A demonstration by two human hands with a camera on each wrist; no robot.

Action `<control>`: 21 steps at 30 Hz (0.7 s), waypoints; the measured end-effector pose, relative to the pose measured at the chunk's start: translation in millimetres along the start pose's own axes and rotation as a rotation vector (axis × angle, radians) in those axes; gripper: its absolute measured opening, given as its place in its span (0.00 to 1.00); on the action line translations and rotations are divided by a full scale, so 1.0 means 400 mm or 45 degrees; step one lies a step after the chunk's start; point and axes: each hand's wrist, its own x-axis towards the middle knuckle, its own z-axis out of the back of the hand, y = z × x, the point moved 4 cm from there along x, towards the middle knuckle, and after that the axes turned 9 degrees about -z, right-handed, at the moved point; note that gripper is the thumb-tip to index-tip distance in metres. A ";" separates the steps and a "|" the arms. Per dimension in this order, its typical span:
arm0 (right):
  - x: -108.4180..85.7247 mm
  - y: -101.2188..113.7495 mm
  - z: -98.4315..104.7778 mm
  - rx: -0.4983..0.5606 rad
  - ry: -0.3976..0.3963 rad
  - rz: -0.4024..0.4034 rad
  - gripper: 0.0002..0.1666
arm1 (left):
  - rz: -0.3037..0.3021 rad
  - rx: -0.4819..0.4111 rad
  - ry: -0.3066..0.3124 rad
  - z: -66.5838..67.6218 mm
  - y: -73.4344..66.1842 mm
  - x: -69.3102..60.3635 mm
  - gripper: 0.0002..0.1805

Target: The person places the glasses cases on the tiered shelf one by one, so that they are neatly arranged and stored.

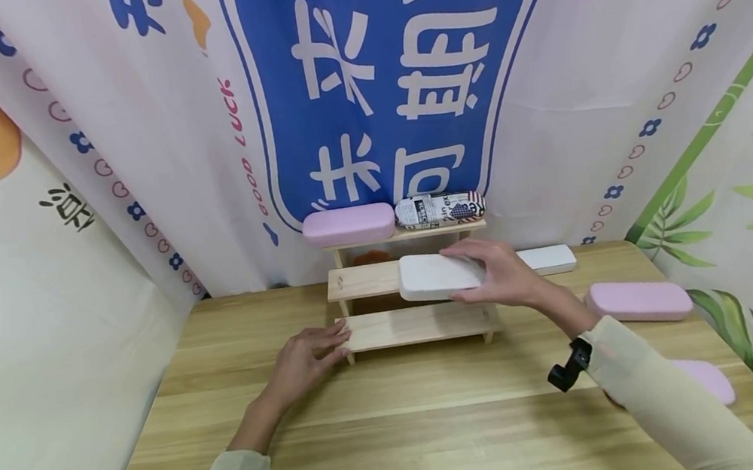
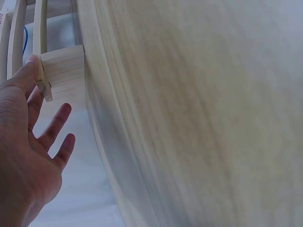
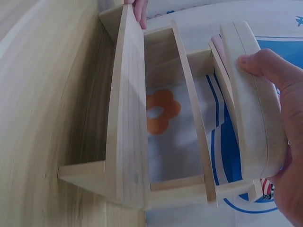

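My right hand [image 1: 499, 272] grips a white glasses case [image 1: 435, 276] and holds it in the air in front of the middle tier of a three-tier wooden rack [image 1: 419, 325]. In the right wrist view the thumb lies on the side of the case, which has a seam along it. My left hand [image 1: 307, 359] pinches the left end of the lowest tier, with the other fingers spread in the left wrist view. On the top tier sit a pink glasses case [image 1: 348, 225] and a newspaper-print glasses case [image 1: 440, 210], side by side.
Right of the rack, another white case [image 1: 547, 259] lies on the wooden table [image 1: 436, 426], partly behind my right hand. A pink case [image 1: 638, 300] lies nearer, and another pink case [image 1: 706, 379] is partly hidden by my right sleeve. A printed curtain [image 1: 564, 134] hangs behind.
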 end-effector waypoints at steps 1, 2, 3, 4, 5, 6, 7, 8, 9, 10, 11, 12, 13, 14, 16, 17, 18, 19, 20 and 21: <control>0.003 0.001 -0.003 -0.003 -0.001 -0.001 0.44 | -0.004 0.004 -0.002 0.000 0.000 0.000 0.19; 0.006 0.003 -0.007 -0.002 0.000 -0.004 0.44 | -0.005 0.005 -0.003 0.000 -0.001 0.000 0.19; 0.009 0.004 -0.010 0.002 0.001 -0.009 0.44 | -0.006 0.002 -0.003 0.000 -0.001 0.001 0.19; 0.012 0.005 -0.013 0.004 0.002 -0.015 0.44 | -0.004 0.002 -0.001 0.001 -0.002 0.001 0.19; 0.015 0.007 -0.016 0.008 0.004 -0.019 0.44 | -0.002 0.002 0.001 0.001 -0.002 0.001 0.19; 0.018 0.010 -0.019 0.015 0.007 -0.021 0.44 | -0.003 0.004 0.002 0.002 -0.003 0.002 0.19; 0.021 0.011 -0.022 0.021 0.011 -0.027 0.44 | -0.003 0.003 0.001 0.002 -0.003 0.002 0.19; 0.024 0.013 -0.025 0.029 0.014 -0.032 0.44 | 0.000 0.004 0.001 0.003 -0.004 0.003 0.19; 0.028 0.015 -0.028 0.032 0.017 -0.036 0.44 | 0.001 0.007 0.000 0.003 -0.003 0.003 0.18; 0.032 0.017 -0.031 0.036 0.019 -0.039 0.44 | 0.001 0.010 -0.001 0.004 -0.004 0.004 0.19; 0.036 0.019 -0.034 0.043 0.022 -0.041 0.44 | 0.003 0.009 -0.002 0.004 -0.004 0.004 0.19; 0.039 0.021 -0.038 0.047 0.025 -0.043 0.44 | 0.003 0.007 -0.004 0.004 -0.003 0.005 0.19; 0.043 0.022 -0.042 0.052 0.026 -0.045 0.45 | 0.008 0.004 -0.003 0.004 -0.003 0.005 0.19; 0.047 0.023 -0.046 0.056 0.026 -0.046 0.45 | 0.014 0.001 0.000 0.004 -0.003 0.005 0.19; 0.055 0.026 -0.054 0.065 0.025 -0.045 0.45 | 0.020 -0.006 0.004 0.004 -0.004 0.005 0.19; 0.058 0.027 -0.058 0.063 0.023 -0.044 0.45 | 0.022 -0.008 0.007 0.004 -0.004 0.005 0.19; 0.061 0.028 -0.062 0.060 0.020 -0.044 0.45 | 0.024 -0.009 0.009 0.004 -0.005 0.005 0.19; 0.064 0.029 -0.066 0.061 0.018 -0.046 0.45 | 0.026 -0.012 0.009 0.004 -0.005 0.005 0.19; 0.067 0.031 -0.070 0.055 0.017 -0.050 0.45 | 0.024 -0.011 0.008 0.004 -0.006 0.004 0.19; 0.069 0.033 -0.073 0.055 0.019 -0.054 0.45 | 0.023 -0.012 0.007 0.004 -0.006 0.004 0.19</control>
